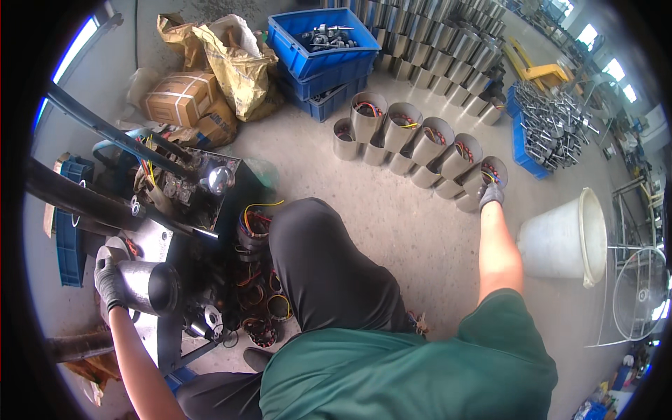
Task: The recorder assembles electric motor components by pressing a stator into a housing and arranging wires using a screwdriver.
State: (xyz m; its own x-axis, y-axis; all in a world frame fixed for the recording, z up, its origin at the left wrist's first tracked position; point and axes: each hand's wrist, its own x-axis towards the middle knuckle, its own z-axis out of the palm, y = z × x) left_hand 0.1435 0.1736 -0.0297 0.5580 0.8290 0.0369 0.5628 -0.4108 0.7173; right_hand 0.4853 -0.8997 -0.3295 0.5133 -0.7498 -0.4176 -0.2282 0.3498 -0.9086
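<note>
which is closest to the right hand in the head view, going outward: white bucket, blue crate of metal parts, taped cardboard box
From the right hand:
1. white bucket, just to its right on the floor.
2. blue crate of metal parts, up and to the left.
3. taped cardboard box, far left, beside the yellow sacks.

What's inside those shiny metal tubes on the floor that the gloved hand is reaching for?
Inside the metal tubes sit coiled copper windings with red, yellow and blue wires. The right hand covers the end tube's opening, and deeper inside is too dark to see.
</note>
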